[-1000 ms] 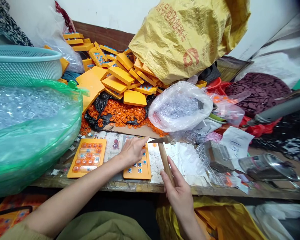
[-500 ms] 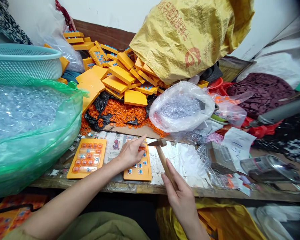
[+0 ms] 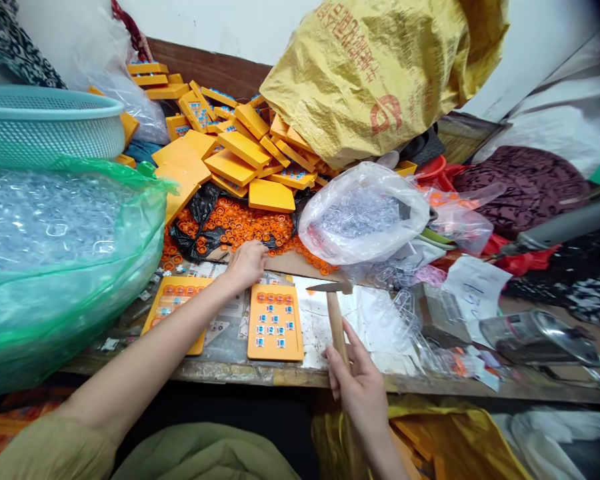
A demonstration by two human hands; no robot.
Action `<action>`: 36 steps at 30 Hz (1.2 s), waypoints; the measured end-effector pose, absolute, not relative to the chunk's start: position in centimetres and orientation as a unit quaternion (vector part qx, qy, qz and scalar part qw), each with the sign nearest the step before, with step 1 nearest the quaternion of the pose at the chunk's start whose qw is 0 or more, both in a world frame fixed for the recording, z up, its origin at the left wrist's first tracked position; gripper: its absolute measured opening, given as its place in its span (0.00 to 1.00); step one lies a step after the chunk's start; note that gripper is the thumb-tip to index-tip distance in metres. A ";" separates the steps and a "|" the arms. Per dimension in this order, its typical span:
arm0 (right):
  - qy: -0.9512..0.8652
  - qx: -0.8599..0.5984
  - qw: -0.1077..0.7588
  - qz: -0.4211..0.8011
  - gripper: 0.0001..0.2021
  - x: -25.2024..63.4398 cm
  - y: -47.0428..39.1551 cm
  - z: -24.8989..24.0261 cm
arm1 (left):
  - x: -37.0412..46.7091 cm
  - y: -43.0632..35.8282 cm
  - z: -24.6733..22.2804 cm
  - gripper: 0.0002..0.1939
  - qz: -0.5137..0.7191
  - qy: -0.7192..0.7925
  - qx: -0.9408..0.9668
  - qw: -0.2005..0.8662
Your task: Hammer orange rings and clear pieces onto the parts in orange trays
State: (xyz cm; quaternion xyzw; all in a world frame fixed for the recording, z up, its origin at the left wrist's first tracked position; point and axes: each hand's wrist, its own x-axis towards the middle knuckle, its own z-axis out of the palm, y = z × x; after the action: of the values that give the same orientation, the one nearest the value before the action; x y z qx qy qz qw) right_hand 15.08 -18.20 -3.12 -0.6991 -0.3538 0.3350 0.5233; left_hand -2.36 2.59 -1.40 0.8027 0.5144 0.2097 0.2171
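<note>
My left hand (image 3: 249, 264) is at the near edge of the pile of small orange rings (image 3: 253, 227), its fingers bent down among them; what they hold is hidden. My right hand (image 3: 357, 373) is wrapped round the wooden handle of a hammer (image 3: 336, 313), whose head is up over the white paper. Between the hands lies a flat orange panel (image 3: 276, 351) with a row of orange pieces along its top and several blue-and-white parts below. A second orange panel (image 3: 198, 345), with orange and clear pieces, lies partly under my left forearm.
A green bag of clear pieces (image 3: 55, 267) bulges at the left, below a blue basket (image 3: 50, 123). Orange panels (image 3: 237, 167) are heaped behind. A white bag (image 3: 365, 213), a metal block (image 3: 439, 313) and a clear container (image 3: 535, 337) stand to the right.
My left hand has moved from the middle panel up and left to the orange rings, uncovering that panel's top row. My right hand has shifted the hammer slightly to the right.
</note>
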 end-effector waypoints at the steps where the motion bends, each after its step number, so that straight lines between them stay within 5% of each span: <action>1: -0.320 -0.695 0.536 0.357 0.36 15.0 -18.1 -3.0 | -2.3 3.3 -1.4 0.13 0.202 0.523 0.801 0.213; 9: -0.283 -0.676 0.554 0.396 0.42 15.0 -17.8 -2.9 | -1.8 3.6 -2.6 0.08 0.173 0.504 0.810 0.245; 17: -0.337 -0.704 0.505 0.369 0.37 15.2 -19.2 -2.8 | -3.1 0.0 -1.5 0.13 0.206 0.483 0.816 0.241; 24: -0.491 -0.703 0.442 0.262 0.23 15.1 -20.2 -1.9 | -2.8 -7.0 -1.1 0.20 0.293 0.404 0.809 0.311; 30: -0.538 -0.685 0.459 0.176 0.21 15.0 -20.0 -0.6 | -0.5 -6.9 -1.8 0.23 0.231 0.443 0.823 0.271; 36: -0.613 -0.669 0.384 0.171 0.20 15.6 -20.6 -1.6 | -0.2 -7.6 -2.1 0.23 0.235 0.463 0.823 0.232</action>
State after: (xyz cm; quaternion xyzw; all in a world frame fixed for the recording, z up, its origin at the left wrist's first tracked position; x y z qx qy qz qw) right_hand 15.65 -20.58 -1.65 -0.6693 -0.6129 0.1710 0.3836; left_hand -0.25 -7.57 -2.07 0.8226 0.4625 0.2355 0.2321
